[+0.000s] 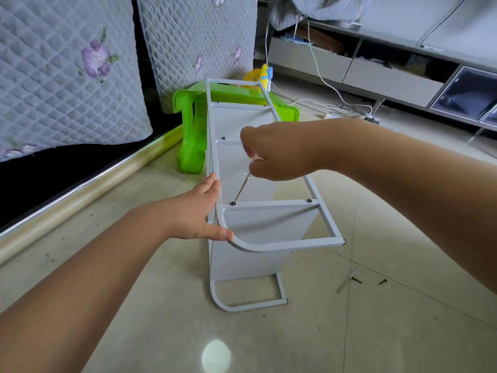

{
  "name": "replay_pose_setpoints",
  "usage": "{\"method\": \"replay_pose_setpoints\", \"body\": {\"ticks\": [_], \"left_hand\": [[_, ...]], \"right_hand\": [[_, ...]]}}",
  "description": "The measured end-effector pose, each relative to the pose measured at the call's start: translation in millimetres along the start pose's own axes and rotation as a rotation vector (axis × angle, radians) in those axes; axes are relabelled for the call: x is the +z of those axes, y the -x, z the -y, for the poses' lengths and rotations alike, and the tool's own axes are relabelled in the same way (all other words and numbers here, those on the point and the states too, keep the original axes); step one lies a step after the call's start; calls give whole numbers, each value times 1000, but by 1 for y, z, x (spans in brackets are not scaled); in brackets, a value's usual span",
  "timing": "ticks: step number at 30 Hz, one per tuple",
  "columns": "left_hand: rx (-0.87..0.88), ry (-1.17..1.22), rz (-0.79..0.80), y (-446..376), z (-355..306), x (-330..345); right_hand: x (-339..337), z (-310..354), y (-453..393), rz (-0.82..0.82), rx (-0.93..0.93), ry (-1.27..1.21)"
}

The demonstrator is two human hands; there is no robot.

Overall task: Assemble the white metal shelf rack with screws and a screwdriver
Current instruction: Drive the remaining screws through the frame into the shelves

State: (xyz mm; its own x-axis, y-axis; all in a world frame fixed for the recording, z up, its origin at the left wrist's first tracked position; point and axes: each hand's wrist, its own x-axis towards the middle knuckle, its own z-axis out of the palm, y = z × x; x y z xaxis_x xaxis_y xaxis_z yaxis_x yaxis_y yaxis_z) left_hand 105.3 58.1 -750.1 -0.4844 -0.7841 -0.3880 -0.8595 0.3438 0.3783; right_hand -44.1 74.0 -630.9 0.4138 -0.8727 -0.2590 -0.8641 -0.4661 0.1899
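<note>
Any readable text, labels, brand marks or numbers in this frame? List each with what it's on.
None readable.
White metal shelf rack: no label or marking visible.
Screwdriver in the right hand: no brand visible; handle hidden by the hand.
Green plastic stool: no text visible.
Yellow and blue object behind the rack: too small and blurred to tell.

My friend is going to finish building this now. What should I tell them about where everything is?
Left hand holds the curved near corner of the white rack, steadying it on its side on the floor.
Right hand grips the screwdriver, tip on the screw at the left end of the near crossbar.
Done: a screw sits at that bar's right end, another at the next bar.
Left: finish this screw; whether it is tight cannot be told. Two loose screws lie on the floor to the right.
</note>
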Motion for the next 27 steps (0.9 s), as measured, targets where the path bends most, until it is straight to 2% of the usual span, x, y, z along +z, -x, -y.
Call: {"method": "replay_pose_setpoints", "body": {"ticks": [4,8,13,17,22,27], "left_hand": [[7,14,-4,2,0,2],[13,33,-18,2,2,5],[30,51,-32,2,3,5],[38,74,-52,1,4,8],[60,99,-96,1,7,12],[48,196,-112,0,9,16]], "right_hand": [[-2,-1,0,-19,-76,72],[-1,11,-6,-107,-13,193],[2,2,-7,-37,73,82],[-4,3,0,10,-46,63],[-9,23,-9,-84,-156,207],[-7,20,-17,-80,-6,193]]}}
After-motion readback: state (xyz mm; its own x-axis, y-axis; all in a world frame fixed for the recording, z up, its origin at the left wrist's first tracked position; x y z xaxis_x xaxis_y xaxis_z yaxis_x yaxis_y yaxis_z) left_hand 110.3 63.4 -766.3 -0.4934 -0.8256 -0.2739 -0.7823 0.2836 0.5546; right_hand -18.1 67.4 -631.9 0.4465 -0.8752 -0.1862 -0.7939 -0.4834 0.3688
